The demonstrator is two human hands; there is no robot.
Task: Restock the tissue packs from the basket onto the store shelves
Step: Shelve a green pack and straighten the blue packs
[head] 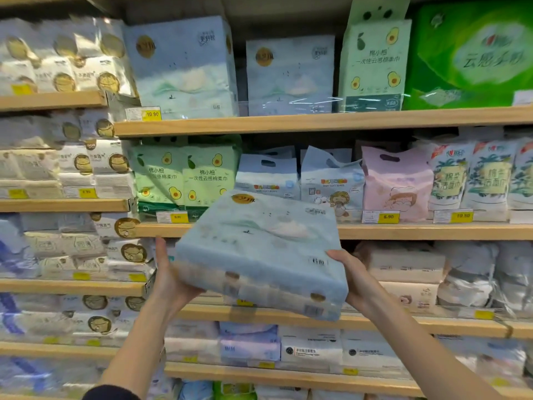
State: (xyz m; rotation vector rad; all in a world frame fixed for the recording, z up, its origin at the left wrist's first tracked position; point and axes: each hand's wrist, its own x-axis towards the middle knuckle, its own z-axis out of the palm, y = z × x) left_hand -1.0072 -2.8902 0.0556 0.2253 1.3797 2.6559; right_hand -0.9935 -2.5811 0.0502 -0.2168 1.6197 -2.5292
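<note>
A large pale blue tissue pack (pixel 259 252) with a gold round logo is held tilted in front of the shelves, at mid height. My left hand (pixel 170 272) grips its left edge from below. My right hand (pixel 350 272) holds its right edge. Two matching pale blue packs (pixel 180 67) (pixel 290 75) stand upright on the top shelf (pixel 317 121), the right one set further back. The basket is not in view.
Wooden shelves fill the view, packed with tissue and wipe packs: green avocado packs (pixel 184 174), a pink pack (pixel 396 183), a bright green pack (pixel 473 53) at top right. Yellow price tags (pixel 151 114) line the shelf edges. White packs fill the left bay.
</note>
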